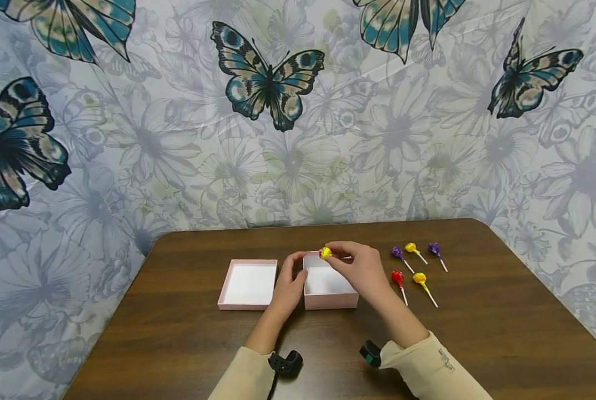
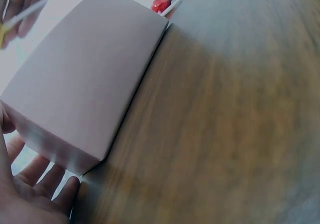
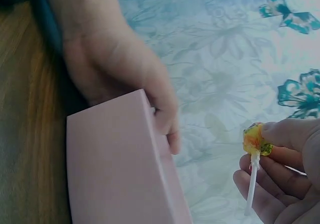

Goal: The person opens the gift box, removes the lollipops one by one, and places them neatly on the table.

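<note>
Both hands work at an open pink box near the middle of the dark wooden worktop. Left hand rests against the box's left wall, fingers curled over its upper edge and thumb toward the near side, steadying it. Right hand hovers above the box's far rim, thumb and fingertips pinching a yellow-wrapped lollipop; the right wrist view shows its white stick running down across the fingers. Box lid, also pink with a white interior, lies open-side up just to the left of the box, close beside it but apart. To the right of the box lie five more lollipops, well clear of the hands: purple, yellow and purple in the far row, red and yellow nearer. Butterfly-printed cloth hangs behind the worktop.
</note>
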Demonstrator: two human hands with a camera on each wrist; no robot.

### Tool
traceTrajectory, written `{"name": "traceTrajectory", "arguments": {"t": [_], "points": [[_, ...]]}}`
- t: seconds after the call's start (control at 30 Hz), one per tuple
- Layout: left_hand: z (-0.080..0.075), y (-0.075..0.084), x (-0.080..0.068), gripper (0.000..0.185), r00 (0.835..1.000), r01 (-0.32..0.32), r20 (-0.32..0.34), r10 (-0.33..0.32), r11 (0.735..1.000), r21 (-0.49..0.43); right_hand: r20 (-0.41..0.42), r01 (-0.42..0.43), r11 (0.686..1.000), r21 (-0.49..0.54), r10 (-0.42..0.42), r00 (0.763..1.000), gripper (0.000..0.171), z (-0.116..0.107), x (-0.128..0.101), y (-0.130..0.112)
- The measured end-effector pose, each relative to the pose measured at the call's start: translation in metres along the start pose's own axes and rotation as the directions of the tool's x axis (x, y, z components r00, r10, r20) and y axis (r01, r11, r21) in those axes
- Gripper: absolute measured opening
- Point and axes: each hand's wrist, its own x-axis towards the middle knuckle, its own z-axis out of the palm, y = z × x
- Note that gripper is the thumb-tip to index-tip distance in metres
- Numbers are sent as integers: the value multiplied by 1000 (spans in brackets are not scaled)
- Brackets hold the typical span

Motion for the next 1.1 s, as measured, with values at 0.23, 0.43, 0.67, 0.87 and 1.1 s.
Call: {"name": "traceTrajectory", "arguments": {"t": [0.23, 0.43, 0.67, 0.87, 1.1], "points": [[0, -2, -1, 42, 1000, -23, -8, 23, 1000, -4, -54, -47, 997, 66, 51, 997, 28, -23, -13, 3], [0, -4, -1, 42, 1000, -24, -3, 24, 1000, -12, -117, -84, 987, 141, 100, 988, 31, -45, -21, 9], [2, 4, -5, 41, 1000, -27, -7, 27, 1000, -16, -207, -104, 988, 114, 126, 970, 33, -74, -32, 18], [0, 1, -3, 42, 1000, -16, 4, 16, 1000, -8, -266, -119, 985, 124, 148, 952, 33, -94, -41, 30], [0, 0, -3, 42, 1000, -20, 7, 20, 1000, -15, -364, -211, 973, 93, 230, 902, 37, -113, -49, 50]]}}
